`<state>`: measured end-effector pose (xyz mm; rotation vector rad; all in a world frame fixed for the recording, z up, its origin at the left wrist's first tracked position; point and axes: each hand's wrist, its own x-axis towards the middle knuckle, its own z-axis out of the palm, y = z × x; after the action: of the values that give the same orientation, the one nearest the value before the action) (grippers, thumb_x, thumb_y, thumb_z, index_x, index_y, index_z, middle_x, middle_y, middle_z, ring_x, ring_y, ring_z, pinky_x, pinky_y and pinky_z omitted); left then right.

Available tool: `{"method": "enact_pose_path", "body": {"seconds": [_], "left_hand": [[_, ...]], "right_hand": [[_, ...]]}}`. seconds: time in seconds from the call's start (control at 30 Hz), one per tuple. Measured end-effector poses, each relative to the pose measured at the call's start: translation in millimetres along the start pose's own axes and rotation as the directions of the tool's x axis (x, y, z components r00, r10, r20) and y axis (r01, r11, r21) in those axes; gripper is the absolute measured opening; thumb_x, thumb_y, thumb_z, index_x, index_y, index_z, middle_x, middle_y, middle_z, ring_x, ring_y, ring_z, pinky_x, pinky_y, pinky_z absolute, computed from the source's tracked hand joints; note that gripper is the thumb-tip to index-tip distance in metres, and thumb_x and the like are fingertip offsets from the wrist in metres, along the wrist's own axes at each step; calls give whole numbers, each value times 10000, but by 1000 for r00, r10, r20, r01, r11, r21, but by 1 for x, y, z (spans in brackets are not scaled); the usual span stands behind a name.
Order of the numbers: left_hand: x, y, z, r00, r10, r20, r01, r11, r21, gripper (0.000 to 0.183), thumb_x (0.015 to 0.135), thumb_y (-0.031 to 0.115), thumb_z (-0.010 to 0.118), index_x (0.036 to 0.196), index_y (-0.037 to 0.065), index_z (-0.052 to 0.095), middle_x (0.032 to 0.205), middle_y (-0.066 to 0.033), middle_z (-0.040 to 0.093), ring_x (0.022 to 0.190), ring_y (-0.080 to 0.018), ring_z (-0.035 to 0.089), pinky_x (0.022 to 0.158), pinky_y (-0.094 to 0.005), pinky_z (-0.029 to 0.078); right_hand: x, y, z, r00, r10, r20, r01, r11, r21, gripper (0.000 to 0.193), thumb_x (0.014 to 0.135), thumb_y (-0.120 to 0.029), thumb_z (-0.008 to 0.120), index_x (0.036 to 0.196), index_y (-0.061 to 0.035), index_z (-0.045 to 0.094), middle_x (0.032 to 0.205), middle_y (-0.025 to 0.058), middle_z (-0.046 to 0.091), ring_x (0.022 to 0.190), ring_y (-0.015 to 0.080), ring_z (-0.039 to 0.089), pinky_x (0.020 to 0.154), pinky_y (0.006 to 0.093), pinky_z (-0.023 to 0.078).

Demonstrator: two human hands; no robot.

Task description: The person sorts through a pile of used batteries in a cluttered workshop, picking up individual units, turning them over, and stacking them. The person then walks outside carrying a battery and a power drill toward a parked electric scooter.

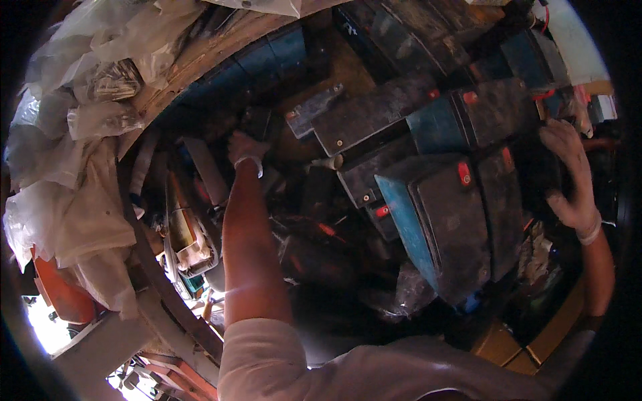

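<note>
My left hand (246, 148) reaches far into the dim area at left, its fingers curled beside a small dark block (257, 122). Shadow hides what they hold, if anything. At the right, my right hand (572, 180) is open, thumb and fingers apart, with no object between them. Nearest to it are dusty black batteries: one upper battery (501, 113) and a second, upright battery (506, 207). A larger battery with a blue side (451, 220) and red terminal cover leans beside them. Each wrist shows a pale band.
A long dark battery (374, 113) and a smaller grey one (314, 110) lie at the back. Blue batteries (261, 57) line the far wooden edge (180, 70). Clear plastic bags (93, 194) hang at left. Crumpled plastic (411, 291) and cardboard (498, 344) lie nearer me.
</note>
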<state>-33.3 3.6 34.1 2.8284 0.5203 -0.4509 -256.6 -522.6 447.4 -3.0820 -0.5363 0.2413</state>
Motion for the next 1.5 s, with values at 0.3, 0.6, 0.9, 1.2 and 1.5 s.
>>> {"method": "enact_pose_path", "body": {"seconds": [0.3,0.6,0.9,1.2,1.5], "left_hand": [[5,-2,1,995,20,100,-10,995,-99,944,586,484,944,1314,-4,594,1351,-212,649,1219,-375,663,1013,-450,559],[6,2,2,996,-75,51,74,997,18,1106,568,494,960,1432,23,455,1453,-203,559,1314,-375,589,1072,-478,522],[5,0,2,995,-53,79,46,995,87,1071,580,599,904,1376,44,451,1401,-173,556,1303,-371,585,1076,-470,517],[0,3,1,997,-59,55,54,995,87,1058,596,572,910,1391,44,452,1394,-175,561,1293,-367,593,1071,-472,519],[-1,2,-3,997,-44,56,43,999,18,1059,552,517,937,1349,-2,471,1406,-212,560,1280,-386,596,1044,-492,532]], "right_hand": [[5,-4,0,999,-21,-30,23,998,64,761,823,-508,652,1369,19,592,1393,231,570,1350,427,510,1209,579,275],[9,-7,-2,997,-45,-55,50,994,94,752,819,-518,659,1343,18,599,1355,228,595,1306,426,541,1184,596,302],[9,-7,-2,998,-43,-49,47,995,83,752,832,-536,653,1334,21,599,1343,230,599,1287,433,550,1176,583,313],[9,-8,-2,998,-45,-54,49,996,72,759,829,-546,650,1329,23,601,1339,234,597,1280,430,553,1172,594,316],[8,-5,-3,998,-53,-38,56,995,77,767,811,-527,661,1348,17,593,1341,233,594,1282,442,548,1172,605,311]]}}
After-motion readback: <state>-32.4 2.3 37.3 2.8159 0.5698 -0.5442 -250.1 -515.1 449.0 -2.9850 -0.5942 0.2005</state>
